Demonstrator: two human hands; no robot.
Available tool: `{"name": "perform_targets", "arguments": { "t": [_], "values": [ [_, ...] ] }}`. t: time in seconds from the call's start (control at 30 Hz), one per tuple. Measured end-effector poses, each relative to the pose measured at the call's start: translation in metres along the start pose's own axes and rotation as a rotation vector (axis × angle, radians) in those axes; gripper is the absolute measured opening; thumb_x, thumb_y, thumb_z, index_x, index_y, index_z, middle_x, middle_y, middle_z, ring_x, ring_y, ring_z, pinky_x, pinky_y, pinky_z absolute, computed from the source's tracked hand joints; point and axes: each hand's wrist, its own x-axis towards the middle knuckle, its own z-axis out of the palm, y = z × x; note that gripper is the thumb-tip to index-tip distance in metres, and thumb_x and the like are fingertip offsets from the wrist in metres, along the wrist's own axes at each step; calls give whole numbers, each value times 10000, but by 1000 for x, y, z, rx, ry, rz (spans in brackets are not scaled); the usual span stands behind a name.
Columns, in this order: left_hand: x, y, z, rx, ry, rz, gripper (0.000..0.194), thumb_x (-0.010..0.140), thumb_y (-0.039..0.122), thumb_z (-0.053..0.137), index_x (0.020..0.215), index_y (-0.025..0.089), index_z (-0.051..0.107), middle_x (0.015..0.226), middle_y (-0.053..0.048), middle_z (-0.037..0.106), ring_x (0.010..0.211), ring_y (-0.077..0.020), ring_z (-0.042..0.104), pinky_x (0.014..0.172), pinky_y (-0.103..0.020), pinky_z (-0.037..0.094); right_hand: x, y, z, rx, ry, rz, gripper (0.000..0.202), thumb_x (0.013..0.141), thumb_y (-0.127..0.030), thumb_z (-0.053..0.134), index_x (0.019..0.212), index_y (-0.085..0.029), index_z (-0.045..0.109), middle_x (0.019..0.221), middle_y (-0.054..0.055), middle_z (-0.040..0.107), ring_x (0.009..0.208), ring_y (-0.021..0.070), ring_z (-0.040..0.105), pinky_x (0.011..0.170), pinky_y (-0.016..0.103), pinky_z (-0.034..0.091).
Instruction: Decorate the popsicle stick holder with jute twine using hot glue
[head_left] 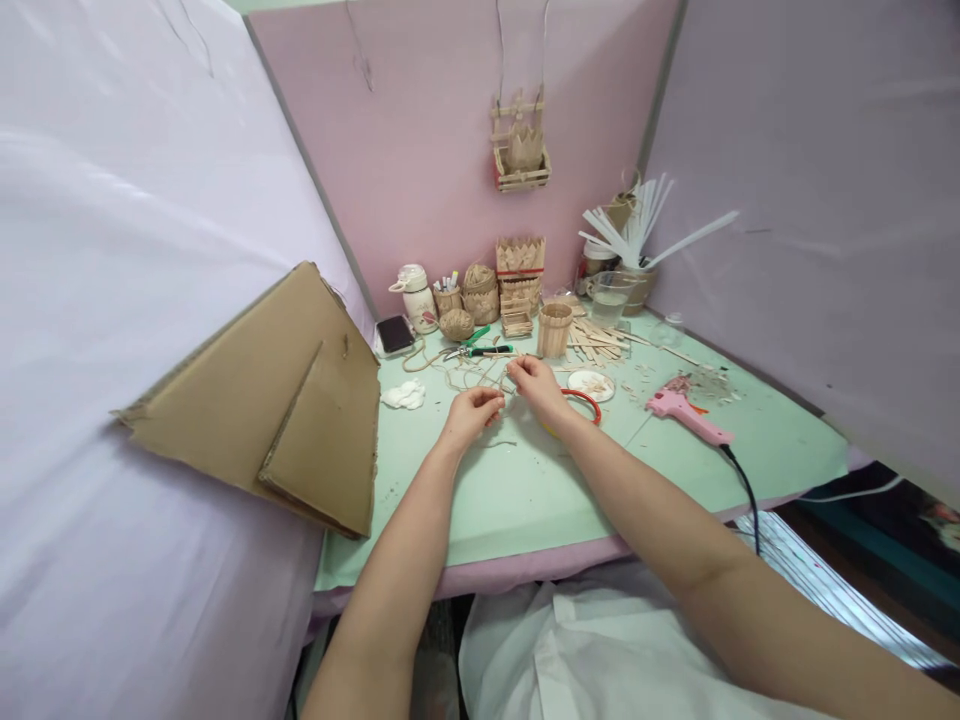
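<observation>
Over the middle of the table, my left hand [472,413] is closed in a pinch, thumb against fingers. Slightly higher and to the right, my right hand [534,380] pinches too. Thin brown twine [487,378] runs at the fingertips of both; its exact path between the fingers is too small to follow. Just behind lie pliers with green and black handles [491,351] and a ball of twine [457,324]. Partly behind my right wrist is a red and yellow ring [583,405]. A short piece of twine [498,444] rests below my left hand.
A pink glue gun [690,412] with a black cord lies right. Behind stand a wooden-stick cup [555,330], loose sticks [596,342], a white lid [591,385] and a white bottle [414,298]. Cardboard [300,400] leans at left. White cotton [403,395] sits nearby.
</observation>
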Motion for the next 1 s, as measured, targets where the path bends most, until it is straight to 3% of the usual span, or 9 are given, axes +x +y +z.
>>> {"name": "perform_targets", "arguments": {
  "t": [0.13,0.3,0.5,0.7,0.87,1.0],
  "values": [
    [2,1,-4,-14,27,-14,333,609,377,733,839,140,696,649,-26,640,490,-68,435,453,-205,309,-4,-7,1,-2,-1,-9,250,779,-434,520,728,-191,549,665,-1,550,656,140,477,635,262,400],
    [3,3,-9,-65,76,-22,407,643,494,697,803,119,702,788,-85,688,498,-54,383,444,-205,279,-4,-11,3,-50,-19,-62,238,771,-419,522,717,-188,548,711,10,575,695,148,493,671,269,404],
    [4,3,-11,-132,102,-12,358,576,430,759,767,136,687,676,-25,626,515,-62,396,499,-220,293,-6,-15,5,-22,-137,-98,264,772,-434,537,710,-182,577,724,12,592,689,143,509,666,273,406],
    [8,1,-11,-158,138,58,317,583,364,751,796,138,683,609,15,561,513,-62,408,515,-223,305,-7,-15,4,5,-163,46,481,826,-577,432,635,-169,601,604,19,560,582,132,476,575,265,374],
    [6,4,-8,-66,143,155,247,609,315,719,782,140,703,621,8,587,542,-78,444,551,-232,364,-7,-14,4,35,-264,13,312,746,-483,584,731,-175,629,673,-1,590,623,121,485,594,246,382],
    [6,3,-7,30,173,172,205,627,294,697,764,142,707,630,-3,610,568,-96,486,587,-244,403,-6,-13,5,66,-224,-72,212,716,-389,607,710,-177,613,701,1,604,679,131,510,658,259,403]
  ]
}}
